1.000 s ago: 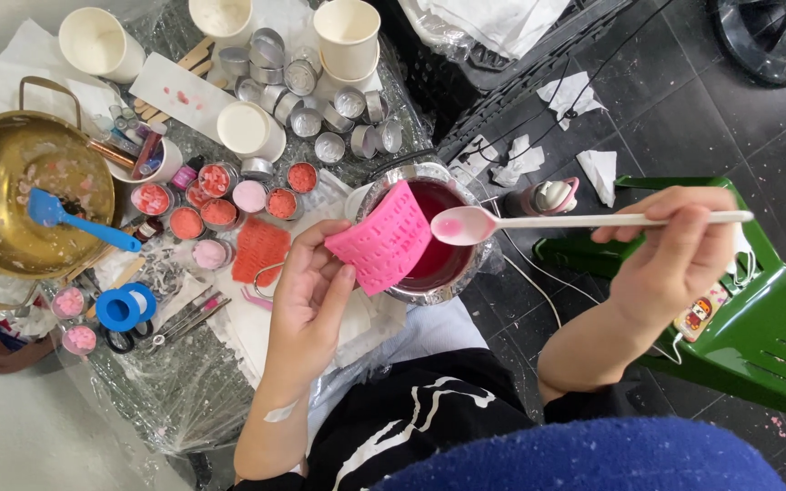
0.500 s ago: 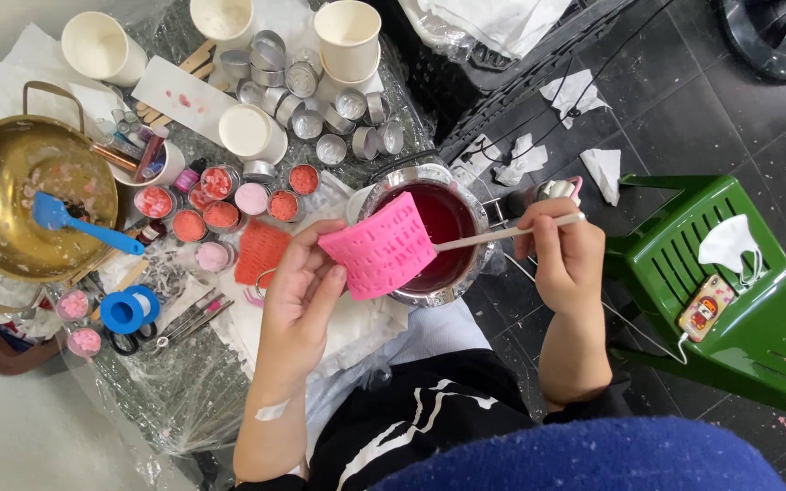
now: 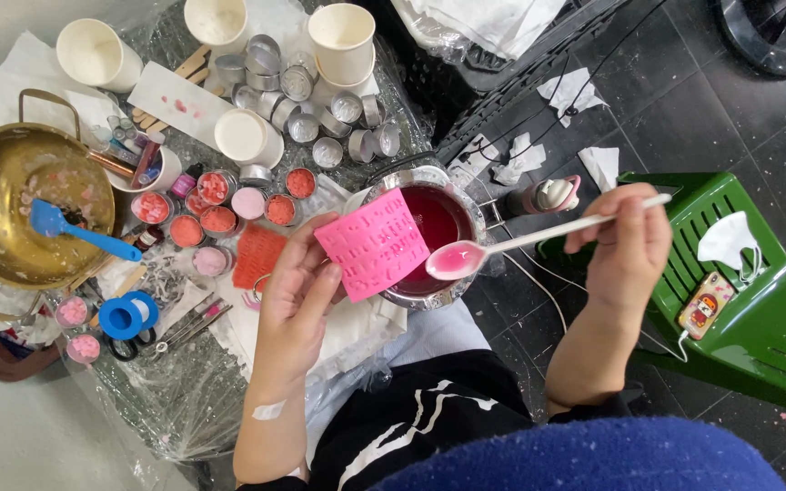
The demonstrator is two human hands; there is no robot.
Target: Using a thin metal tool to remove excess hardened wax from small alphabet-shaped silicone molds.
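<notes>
My left hand (image 3: 297, 286) pinches a pink silicone mould (image 3: 373, 244) by its lower left corner, thumb under, fingers closed on top, holding it tilted over the near rim of the steel pot (image 3: 429, 235). The pot holds dark red liquid. My right hand (image 3: 625, 244) is closed around the far end of a long white spoon (image 3: 539, 238); its bowl, carrying a pool of pink liquid, sits just right of the mould's lower edge, above the pot's rim.

Around the pot: a brass pan (image 3: 6, 214) well to the left with a blue spatula (image 3: 75, 232) lying in it; small round tins (image 3: 229, 214) of pink and red fill between pan and pot; empty silver tins (image 3: 320, 114) and white paper cups (image 3: 343, 41) beyond the pot. A green plastic chair (image 3: 757, 318) stands right of the pot with a white face mask (image 3: 730, 241) and a phone (image 3: 707, 305) on it.

Notes for doing this well, as I judge it:
- Level the mould first; tilted as it is, liquid would run off the low edge.
- Keep both mould and spoon above the pot so drips fall back in.
- Steady the spoon; a grip this far up the handle magnifies any wobble.
- Pour from the tip in a thin stream, letting the embossed cavities fill without overflowing.
</notes>
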